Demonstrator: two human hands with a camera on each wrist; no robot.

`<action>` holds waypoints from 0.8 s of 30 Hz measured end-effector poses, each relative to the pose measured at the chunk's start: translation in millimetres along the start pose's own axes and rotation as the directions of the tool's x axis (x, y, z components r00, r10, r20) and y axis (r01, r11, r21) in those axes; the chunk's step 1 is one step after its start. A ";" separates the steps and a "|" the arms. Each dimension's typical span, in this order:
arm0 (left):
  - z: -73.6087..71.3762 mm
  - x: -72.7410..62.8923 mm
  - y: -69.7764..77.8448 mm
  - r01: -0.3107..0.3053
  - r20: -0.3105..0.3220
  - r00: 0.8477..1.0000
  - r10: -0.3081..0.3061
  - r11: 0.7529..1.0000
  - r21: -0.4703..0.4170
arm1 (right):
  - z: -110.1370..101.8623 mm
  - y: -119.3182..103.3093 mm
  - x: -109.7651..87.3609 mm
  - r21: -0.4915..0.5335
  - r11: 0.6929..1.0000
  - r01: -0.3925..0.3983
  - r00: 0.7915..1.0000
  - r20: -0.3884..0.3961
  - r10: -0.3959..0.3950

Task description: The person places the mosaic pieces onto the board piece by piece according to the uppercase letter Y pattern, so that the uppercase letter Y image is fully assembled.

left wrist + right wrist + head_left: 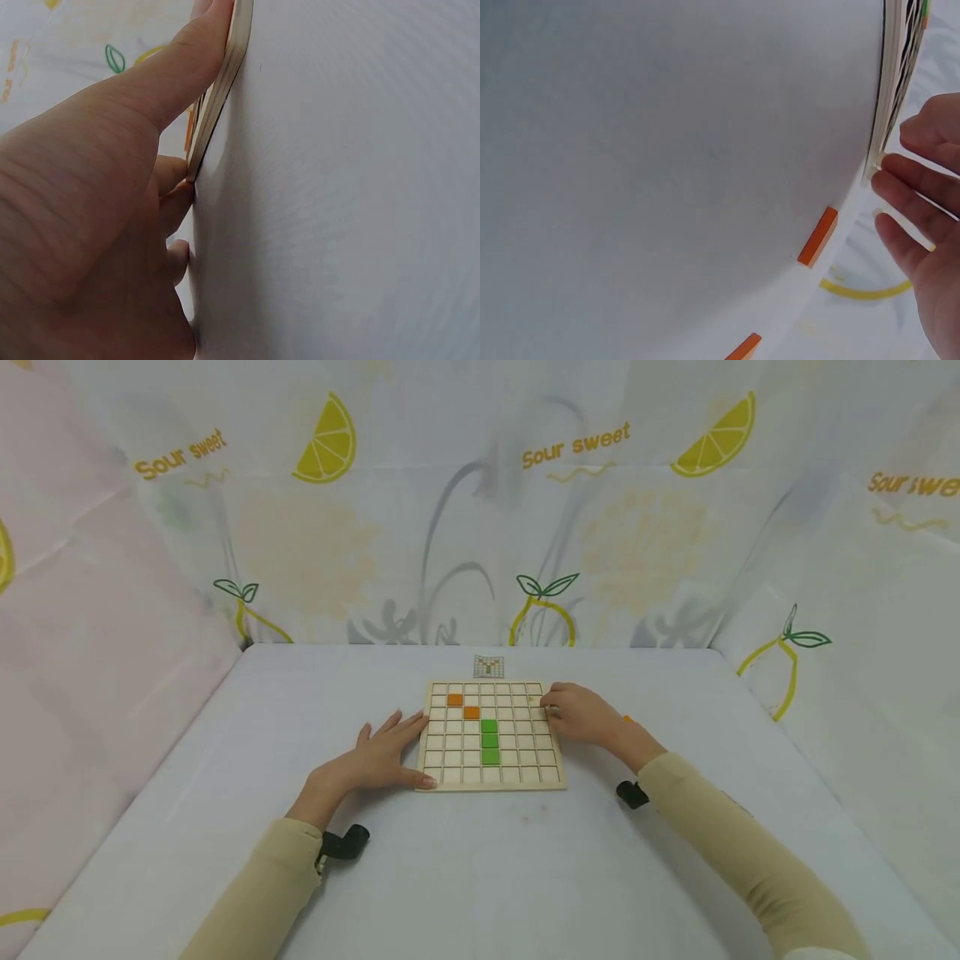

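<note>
A square wooden grid board (491, 787) lies on the white table. Set in its cells are orange tiles (455, 700) on a diagonal and a column of green tiles (490, 741). My left hand (378, 756) is spread at the board's left side, thumb on the near corner and fingertips along the edge. At the far right edge, my right hand (581, 714) has bent fingers touching the board; whether a tile is between thumb and forefinger is hidden. In the right wrist view, the fingers (919, 206) lie against the board's edge (885, 90).
A small printed card (489, 667) with a grid pattern lies beyond the board. Loose orange tiles, one (819, 236) near the right hand, rest on the table to the right. Printed cloth (450, 527) encloses the table at the back and sides.
</note>
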State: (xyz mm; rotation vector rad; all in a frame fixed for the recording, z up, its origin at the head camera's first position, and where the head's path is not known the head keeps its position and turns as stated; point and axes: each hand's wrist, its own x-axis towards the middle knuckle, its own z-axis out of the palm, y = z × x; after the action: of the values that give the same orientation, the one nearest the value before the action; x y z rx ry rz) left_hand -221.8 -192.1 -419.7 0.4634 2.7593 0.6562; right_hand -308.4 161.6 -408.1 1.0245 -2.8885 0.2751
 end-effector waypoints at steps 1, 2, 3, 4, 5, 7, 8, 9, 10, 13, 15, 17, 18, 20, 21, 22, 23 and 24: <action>-0.2 0.1 0.1 -0.002 0.000 1.000 0.002 1.000 -0.001 | -0.5 0.7 -0.7 -0.004 1.000 0.003 1.000 0.000 -0.003; -0.4 0.3 0.0 -0.001 0.002 1.000 0.001 1.000 -0.001 | -0.8 1.5 -1.4 -0.011 1.000 0.007 1.000 0.001 -0.007; -0.6 0.3 0.0 0.002 0.004 1.000 -0.002 1.000 -0.002 | -1.2 1.9 -2.2 -0.014 1.000 0.011 1.000 0.000 -0.011; -0.9 0.1 0.3 0.002 0.006 1.000 -0.002 1.000 -0.003 | -1.3 2.6 -3.0 -0.019 1.000 0.014 1.000 0.001 -0.014; -1.0 0.0 0.6 0.003 0.008 1.000 -0.003 1.000 -0.004 | -1.4 3.3 -4.1 -0.023 1.000 0.010 1.000 0.004 -0.010; -1.3 -0.2 1.0 0.001 0.009 1.000 -0.001 1.000 -0.007 | -2.5 3.8 -6.5 -0.025 1.000 0.001 1.000 0.010 0.000; -1.4 -0.4 1.0 0.004 0.009 1.000 -0.004 1.000 -0.006 | -2.8 4.1 -7.6 -0.022 1.000 -0.008 1.000 0.015 0.009; -1.4 -0.6 1.0 0.003 0.006 1.000 -0.003 1.000 -0.005 | -3.3 4.1 -8.6 -0.018 1.000 -0.019 1.000 0.020 0.019; -1.9 -0.7 1.5 0.001 0.004 1.000 -0.001 1.000 -0.005 | -3.9 4.4 -9.9 -0.015 0.999 -0.031 0.999 0.024 0.032; -3.1 -0.4 2.0 0.005 0.001 1.000 -0.005 1.000 -0.003 | -5.7 5.5 -13.1 -0.013 0.999 -0.052 0.998 0.028 0.053; -3.5 -0.2 2.3 0.008 0.003 1.000 -0.008 1.000 -0.002 | -6.2 6.8 -14.9 -0.009 0.998 -0.057 0.998 0.027 0.057; -3.3 0.1 2.3 0.009 0.005 1.000 -0.009 1.000 -0.005 | -6.8 8.1 -16.5 -0.001 0.999 -0.050 0.998 0.023 0.050; -3.0 0.3 2.2 0.009 0.008 1.000 -0.009 1.000 -0.006 | -7.2 8.6 -17.5 0.006 0.999 -0.050 0.999 0.021 0.050; -2.0 0.6 2.0 0.012 0.012 1.000 -0.012 1.000 -0.009 | -7.8 9.4 -19.3 0.021 0.998 -0.052 0.998 0.022 0.051; -1.5 0.6 1.9 0.013 0.013 1.000 -0.013 1.000 -0.011 | -8.2 9.6 -20.1 0.028 0.998 -0.050 0.999 0.021 0.050; -1.1 0.7 1.8 0.012 0.012 1.000 -0.011 1.000 -0.012 | -8.8 9.7 -21.2 0.034 0.998 -0.052 0.998 0.019 0.052; -0.9 0.7 1.7 0.012 0.012 1.000 -0.012 1.000 -0.015 | -9.3 9.9 -22.0 0.040 0.998 -0.053 0.998 0.020 0.052; -0.8 0.6 1.8 0.015 0.014 1.000 -0.015 1.000 -0.015 | -9.6 10.2 -22.7 0.044 0.997 -0.057 0.998 0.022 0.056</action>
State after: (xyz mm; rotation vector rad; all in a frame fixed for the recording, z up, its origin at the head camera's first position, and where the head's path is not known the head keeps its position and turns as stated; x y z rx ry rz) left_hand -222.2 -190.7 -418.3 0.4415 2.7402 0.6676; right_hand -297.2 185.3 -402.9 0.9592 -2.9458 0.3360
